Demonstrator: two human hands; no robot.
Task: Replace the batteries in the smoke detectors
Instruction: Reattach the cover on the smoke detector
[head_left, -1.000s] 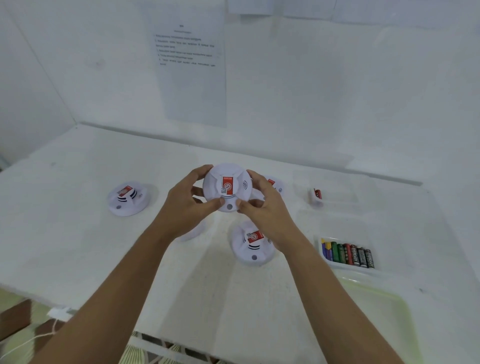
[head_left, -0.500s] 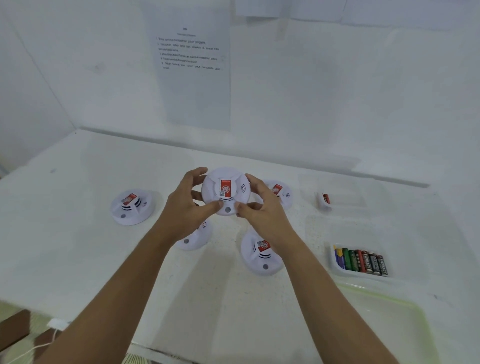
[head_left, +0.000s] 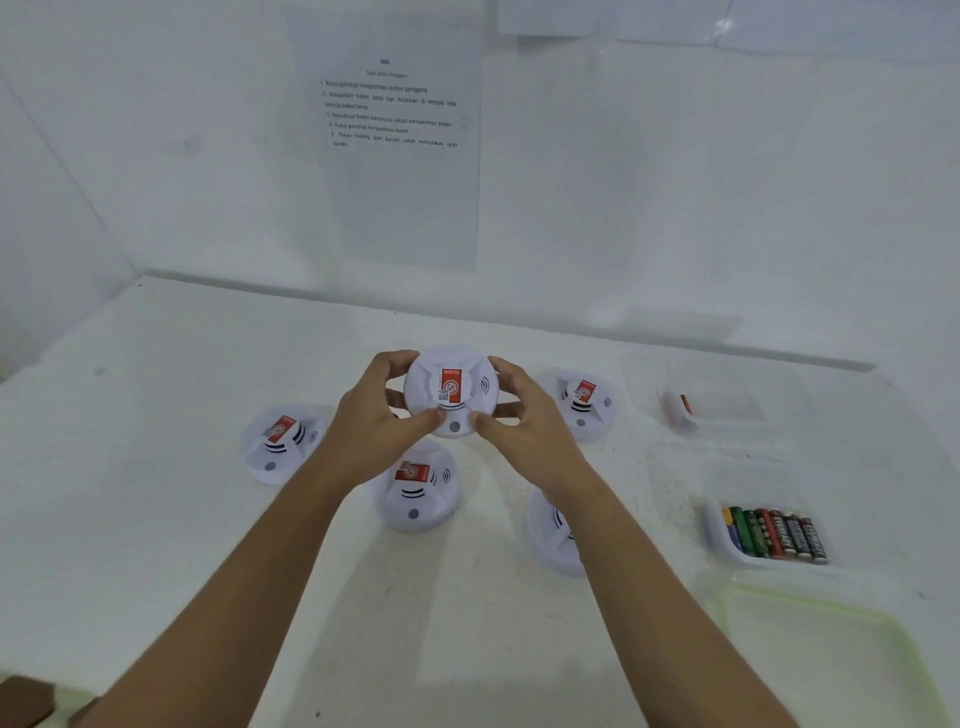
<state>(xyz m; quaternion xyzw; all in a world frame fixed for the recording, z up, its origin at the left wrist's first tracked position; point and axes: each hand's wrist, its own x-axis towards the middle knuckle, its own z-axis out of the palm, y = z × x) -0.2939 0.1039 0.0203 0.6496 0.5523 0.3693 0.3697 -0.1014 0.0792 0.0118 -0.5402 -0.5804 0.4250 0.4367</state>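
Note:
I hold a round white smoke detector (head_left: 451, 391) with a red label above the table, face toward me. My left hand (head_left: 374, 426) grips its left rim and my right hand (head_left: 530, 428) grips its right rim, thumbs on its lower front edge. Several more white detectors lie on the table: one at the left (head_left: 280, 441), one below my hands (head_left: 415, 491), one at the right (head_left: 584, 402), and one partly hidden under my right forearm (head_left: 550, 535). A clear tray (head_left: 719, 543) at the right holds several batteries (head_left: 774, 532).
A clear shallow container (head_left: 727, 395) at the back right holds a small white and red item (head_left: 678, 408). A pale green tray (head_left: 831, 654) sits at the front right. A printed instruction sheet (head_left: 395, 145) hangs on the back wall. The white table (head_left: 156, 519) ends near the bottom left.
The view has shifted, so everything on the table sits farther right and lower in frame. Both hands keep the same grip on the detector, which stays raised.

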